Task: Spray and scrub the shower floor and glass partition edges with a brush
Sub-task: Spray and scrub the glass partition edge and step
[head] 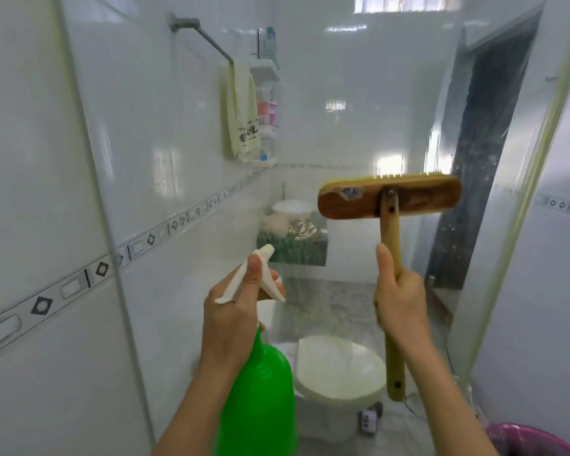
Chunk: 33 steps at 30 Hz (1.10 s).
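Note:
My left hand (pixel 234 317) grips the neck of a green spray bottle (pixel 260 399) with a white trigger head (pixel 257 278), held upright at the lower centre. My right hand (pixel 400 301) is closed around the wooden handle of a scrub brush (pixel 389 197), held upright. Its wide wooden head is level, bristles facing away from me. The brush head is close to the glass partition (pixel 343 126) in front of me. The partition's pale edge strip (pixel 524 209) runs down at the right. The floor (pixel 336 304) shows through the glass.
Behind the glass a white toilet (pixel 339 366) stands low in the centre, with a small sink counter (pixel 293 238) further back. A pale towel (pixel 242 113) hangs on a wall rail beside a corner shelf with bottles (pixel 267 106). A pink bin (pixel 533 439) sits at the bottom right.

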Each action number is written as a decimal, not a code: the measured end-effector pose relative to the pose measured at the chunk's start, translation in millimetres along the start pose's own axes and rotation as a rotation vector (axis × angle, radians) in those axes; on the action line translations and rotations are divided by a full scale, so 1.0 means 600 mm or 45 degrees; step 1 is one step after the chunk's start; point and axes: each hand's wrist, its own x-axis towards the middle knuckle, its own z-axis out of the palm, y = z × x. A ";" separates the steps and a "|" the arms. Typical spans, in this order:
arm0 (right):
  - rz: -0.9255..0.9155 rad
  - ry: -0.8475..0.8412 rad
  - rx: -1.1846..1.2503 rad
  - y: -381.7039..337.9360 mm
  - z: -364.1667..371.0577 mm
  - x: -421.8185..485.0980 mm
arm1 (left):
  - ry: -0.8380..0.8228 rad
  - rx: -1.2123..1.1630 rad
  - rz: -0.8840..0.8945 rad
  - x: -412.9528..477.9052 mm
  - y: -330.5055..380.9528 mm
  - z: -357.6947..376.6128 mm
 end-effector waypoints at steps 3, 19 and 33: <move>-0.030 0.011 -0.067 -0.078 -0.016 0.068 | -0.028 0.027 0.005 0.004 0.012 0.013; -0.082 0.102 -0.080 -0.103 -0.035 0.107 | -0.061 -0.057 -0.081 0.008 0.030 0.013; -0.065 0.178 -0.029 -0.130 -0.065 0.130 | -0.044 -0.102 0.032 0.004 0.049 0.010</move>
